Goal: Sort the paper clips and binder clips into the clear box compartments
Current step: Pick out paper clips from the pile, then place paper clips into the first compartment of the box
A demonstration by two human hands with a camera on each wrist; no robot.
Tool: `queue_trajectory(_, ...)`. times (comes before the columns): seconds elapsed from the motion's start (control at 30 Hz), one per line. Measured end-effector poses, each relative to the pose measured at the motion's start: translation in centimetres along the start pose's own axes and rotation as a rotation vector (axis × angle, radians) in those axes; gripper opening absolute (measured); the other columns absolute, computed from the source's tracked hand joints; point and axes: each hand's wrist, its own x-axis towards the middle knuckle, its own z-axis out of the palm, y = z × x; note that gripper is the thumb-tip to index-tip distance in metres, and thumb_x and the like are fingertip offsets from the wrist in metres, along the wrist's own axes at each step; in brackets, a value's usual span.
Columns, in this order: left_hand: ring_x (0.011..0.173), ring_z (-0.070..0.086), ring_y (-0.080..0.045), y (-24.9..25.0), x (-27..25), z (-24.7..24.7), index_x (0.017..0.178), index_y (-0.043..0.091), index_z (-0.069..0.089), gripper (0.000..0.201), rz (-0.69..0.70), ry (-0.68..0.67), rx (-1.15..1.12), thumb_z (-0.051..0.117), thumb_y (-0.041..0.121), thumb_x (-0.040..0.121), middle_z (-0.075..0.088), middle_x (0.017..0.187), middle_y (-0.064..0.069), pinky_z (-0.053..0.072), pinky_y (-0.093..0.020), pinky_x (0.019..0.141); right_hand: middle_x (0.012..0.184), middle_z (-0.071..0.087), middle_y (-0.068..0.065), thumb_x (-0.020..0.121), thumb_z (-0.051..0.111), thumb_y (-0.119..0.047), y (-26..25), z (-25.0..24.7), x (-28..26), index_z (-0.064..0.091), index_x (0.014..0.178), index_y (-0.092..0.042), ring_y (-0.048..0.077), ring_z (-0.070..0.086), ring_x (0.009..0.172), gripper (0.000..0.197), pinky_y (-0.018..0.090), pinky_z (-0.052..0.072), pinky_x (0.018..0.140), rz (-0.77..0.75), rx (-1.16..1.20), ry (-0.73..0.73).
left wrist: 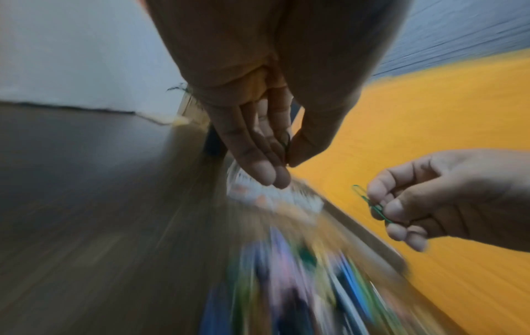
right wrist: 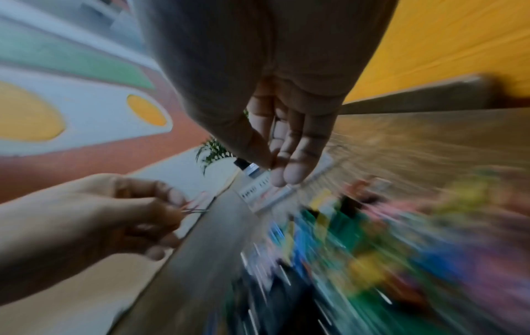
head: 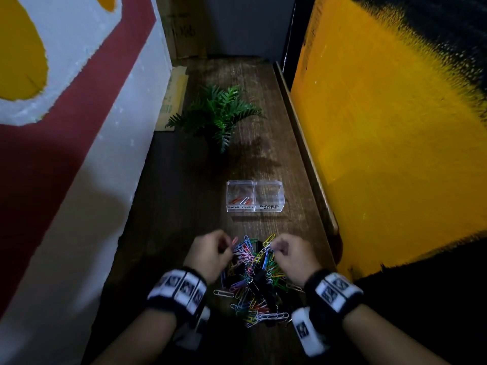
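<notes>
A clear two-compartment box [head: 269,209] stands on the wooden table. Its left cell, labelled paper clips, holds a few clips [head: 241,200]; the right cell, labelled binder clips, looks empty. Near me lies a mixed pile [head: 253,283] of coloured paper clips and black binder clips. My left hand [head: 229,245] hovers over the pile's far left edge and pinches reddish and dark paper clips [right wrist: 195,206]. My right hand [head: 274,247] hovers over the far right edge, thumb and fingers pinching a green paper clip [left wrist: 370,204]. Both wrist views are motion-blurred.
A small green fern [head: 218,114] stands beyond the box. A painted wall [head: 79,127] lines the left side, with cardboard [head: 171,101] leaning at its far end. A yellow panel [head: 382,154] and a wooden rail [head: 303,143] bound the right.
</notes>
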Motion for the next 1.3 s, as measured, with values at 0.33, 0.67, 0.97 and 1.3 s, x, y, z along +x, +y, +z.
queue_trajectory(0.33,0.075,0.062,-0.012,3.8,13.1,-1.7,0.089,0.016,0.075,0.009,-0.110,0.102,0.039,0.072,0.019,0.082,0.072,0.088,-0.002,0.045,-0.021,0.069,0.089,0.071,0.000,0.085,0.061,-0.005,-6.0,-0.8,11.0,0.067,0.074,-0.025,0.016,0.065,0.086,0.023,0.030,0.054,0.080,0.062,0.037,0.017)
queue_trajectory(0.67,0.094,0.066,-0.012,0.3,9.0,-1.0,0.110,0.018,0.070,0.031,-0.029,0.073,-0.017,0.063,0.005,0.083,0.072,0.104,0.000,0.047,-0.019,0.088,0.089,0.070,0.002,0.082,0.054,0.003,-6.3,0.1,14.6,0.065,0.072,-0.027,0.022,0.068,0.090,0.033,0.036,0.055,0.084,0.114,0.148,-0.016)
queue_trajectory(0.97,0.079,0.062,-0.005,-8.7,-4.2,3.4,0.102,0.036,0.056,0.026,0.301,-0.191,0.296,0.045,0.037,0.078,0.054,0.097,0.018,0.049,-0.015,0.053,0.095,0.064,-0.012,0.090,0.058,-0.005,-1.2,-1.0,4.1,0.068,0.097,-0.021,0.002,0.059,0.091,0.020,0.015,0.045,0.076,-0.011,0.057,0.031)
queue_trajectory(1.3,0.087,0.044,-0.008,-10.9,-8.9,5.9,0.111,0.032,0.051,0.036,0.458,-0.082,0.366,0.046,0.036,0.075,0.047,0.103,0.013,0.050,-0.016,0.051,0.093,0.060,-0.016,0.082,0.055,-0.024,7.1,2.6,-8.4,0.068,0.097,-0.031,0.000,0.056,0.090,0.021,0.017,0.044,0.080,-0.198,-0.310,-0.052)
